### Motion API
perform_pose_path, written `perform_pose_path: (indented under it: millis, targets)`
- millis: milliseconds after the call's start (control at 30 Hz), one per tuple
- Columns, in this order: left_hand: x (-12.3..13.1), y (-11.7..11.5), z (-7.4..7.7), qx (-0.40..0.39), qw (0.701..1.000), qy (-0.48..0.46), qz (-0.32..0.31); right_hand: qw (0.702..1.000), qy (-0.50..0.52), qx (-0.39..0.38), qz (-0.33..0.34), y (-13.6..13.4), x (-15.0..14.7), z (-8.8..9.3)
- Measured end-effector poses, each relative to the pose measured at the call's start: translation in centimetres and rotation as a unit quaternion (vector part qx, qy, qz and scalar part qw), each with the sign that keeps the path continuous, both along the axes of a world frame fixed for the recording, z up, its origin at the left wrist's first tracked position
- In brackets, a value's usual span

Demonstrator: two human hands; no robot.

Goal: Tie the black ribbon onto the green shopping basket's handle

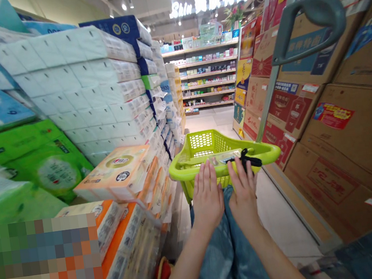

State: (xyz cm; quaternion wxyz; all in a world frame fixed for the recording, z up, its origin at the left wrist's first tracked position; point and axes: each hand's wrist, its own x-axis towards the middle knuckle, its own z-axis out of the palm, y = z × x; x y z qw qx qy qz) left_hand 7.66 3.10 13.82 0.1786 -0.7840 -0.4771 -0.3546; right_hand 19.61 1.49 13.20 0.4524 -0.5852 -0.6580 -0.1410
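A lime-green shopping basket (206,137) with perforated walls stands in front of my knees. My left hand (209,196) rests on its near rim, fingers stretched out and close together. Beside it, my right hand (243,189) lies on the same rim, fingers also extended; some fingertips touch or lie next to a black cord or strap (251,162). A clear plastic package (225,156) shows just beyond my fingers, its contents hard to make out. At upper right, a grey loop handle (338,19) tops a pole that appears to run down to the basket's right side.
Stacked white tissue packs (84,73) rise on the left, with orange tissue packs (114,167) lower and nearer. Cardboard cartons (343,137) line the right. The tiled aisle floor (210,117) leads to shelves of small goods (208,73). A red round object (164,272) sits low left.
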Motion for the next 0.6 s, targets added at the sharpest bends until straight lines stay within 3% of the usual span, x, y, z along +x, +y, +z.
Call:
perform_pose_path:
  millis: [133, 267, 467, 600]
  targets:
    - [-0.1, 0.1, 0.0, -0.003, 1.000, 0.008, -0.005, 0.996, -0.080, -0.009, 0.026, -0.4, -1.5, 0.1]
    - [-0.1, 0.0, 0.2, -0.004, 1.000, 0.002, -0.004, 0.993, -0.115, -0.007, 0.031, -0.5, 1.3, 0.1]
    - [0.1, -0.2, 0.3, -0.002, 1.000, 0.009, 0.002, 0.999, -0.029, 0.013, -0.020, 0.4, 6.7, -0.5]
    - [0.2, -0.1, 0.2, 0.005, 1.000, 0.008, 0.008, 0.998, 0.056, 0.021, -0.017, 0.7, 5.1, -0.5]
